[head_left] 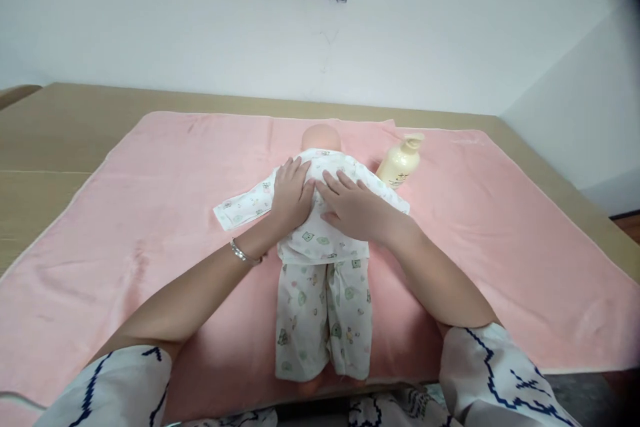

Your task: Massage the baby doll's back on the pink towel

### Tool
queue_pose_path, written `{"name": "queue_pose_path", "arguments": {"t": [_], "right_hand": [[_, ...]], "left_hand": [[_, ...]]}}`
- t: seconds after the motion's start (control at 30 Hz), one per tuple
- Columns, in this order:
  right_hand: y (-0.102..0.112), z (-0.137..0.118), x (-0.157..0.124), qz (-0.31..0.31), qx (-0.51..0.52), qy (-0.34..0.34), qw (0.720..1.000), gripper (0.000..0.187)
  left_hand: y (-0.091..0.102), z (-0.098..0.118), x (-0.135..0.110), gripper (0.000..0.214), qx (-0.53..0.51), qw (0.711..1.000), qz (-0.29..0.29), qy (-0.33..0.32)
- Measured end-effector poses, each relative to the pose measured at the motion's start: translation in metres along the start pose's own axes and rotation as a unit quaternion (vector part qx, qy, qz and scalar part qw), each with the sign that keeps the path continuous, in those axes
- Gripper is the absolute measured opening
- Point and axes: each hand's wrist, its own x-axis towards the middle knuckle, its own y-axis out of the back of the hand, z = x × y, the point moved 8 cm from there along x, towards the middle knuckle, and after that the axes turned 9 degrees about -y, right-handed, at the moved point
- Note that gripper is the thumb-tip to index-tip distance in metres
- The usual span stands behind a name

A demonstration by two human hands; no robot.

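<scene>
Doll (pixel 325 240), head (pixel 321 137) toward wall (pixel 200 40), legs (pixel 303 320) nearest, left hand (pixel 291 193), right hand (pixel 353 207) flat on it

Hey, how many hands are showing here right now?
2. The left hand lies on the left of the white printed fabric top worn by the bald doll; the right hand lies beside it, further right. Any hands of the doll itself are hidden.

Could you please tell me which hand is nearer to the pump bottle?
Right: the right hand rests on the printed top, left of the pump bottle and nearer the camera; the left hand rests there too, farther left.
</scene>
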Motion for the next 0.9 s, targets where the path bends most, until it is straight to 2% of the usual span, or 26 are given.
{"name": "queue_pose_path", "arguments": {"t": [0.07,0.1,0.2,0.27,0.37,0.43,0.47,0.57,0.63,0.73,0.9], "right_hand": [[0.014,0.006,-0.023,-0.040,-0.003,0.032,0.999,0.068],[0.025,0.013,-0.032,-0.036,0.008,0.033,0.999,0.067],[0.060,0.045,-0.052,0.023,0.041,-0.033,0.998,0.070],[0.080,0.071,-0.060,0.072,0.057,-0.104,0.990,0.072],[0.094,0.107,-0.062,0.122,0.078,-0.183,0.972,0.072],[0.094,0.124,-0.056,0.137,0.099,-0.195,0.966,0.072],[0.093,0.131,-0.051,0.144,0.108,-0.193,0.965,0.072],[0.090,0.144,-0.039,0.164,0.118,-0.178,0.963,0.067],[0.089,0.145,-0.034,0.177,0.114,-0.173,0.962,0.062],[0.089,0.138,-0.032,0.200,0.101,-0.170,0.960,0.053],[0.092,0.123,-0.029,0.249,0.041,-0.177,0.951,0.044]], "left_hand": [[-0.001,0.015,-0.004,0.055,0.012,0.999,-0.038,0.004],[-0.001,0.026,-0.007,0.055,0.015,0.998,-0.057,0.000],[-0.003,0.072,-0.012,0.048,-0.021,0.991,-0.130,-0.034],[-0.006,0.103,-0.009,0.045,-0.120,0.976,-0.177,-0.040],[-0.006,0.125,0.019,0.049,-0.298,0.943,-0.146,0.023],[-0.017,0.130,0.047,0.058,-0.399,0.907,-0.124,0.051],[-0.026,0.128,0.062,0.065,-0.415,0.899,-0.124,0.066],[-0.058,0.126,0.103,0.081,-0.437,0.885,-0.153,0.045],[-0.073,0.120,0.123,0.085,-0.452,0.879,-0.149,0.036],[-0.086,0.110,0.135,0.084,-0.487,0.860,-0.147,0.043],[-0.089,0.107,0.134,0.080,-0.505,0.849,-0.149,0.053]]}}
